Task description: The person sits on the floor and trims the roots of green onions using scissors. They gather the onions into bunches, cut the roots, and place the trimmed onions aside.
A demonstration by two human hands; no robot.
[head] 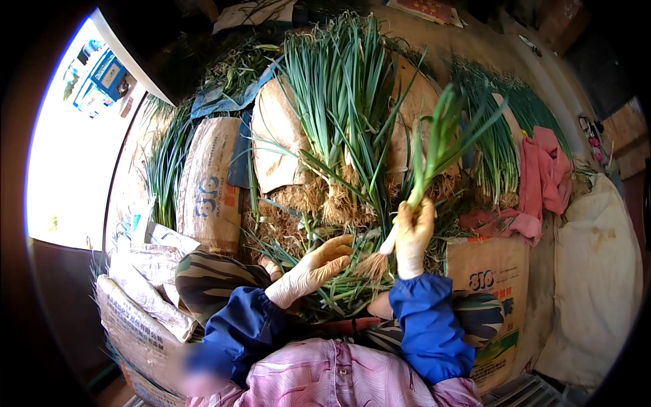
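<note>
Gripped in my gloved right hand is a green onion stalk, its leaves pointing up and away and its white root end hanging toward my lap. My gloved left hand hovers to the left of those roots, fingers apart, holding nothing. Directly ahead leans a large bundle of green onions with brown, hairy roots at its near end. Loose leaves and trimmings lie in a heap between my legs, beneath both hands.
Printed woven sacks stand at left and right. More green onions lie at far left and right. A pink cloth drapes beside the right pile. Past it sits a pale sack. A bright doorway opens at left.
</note>
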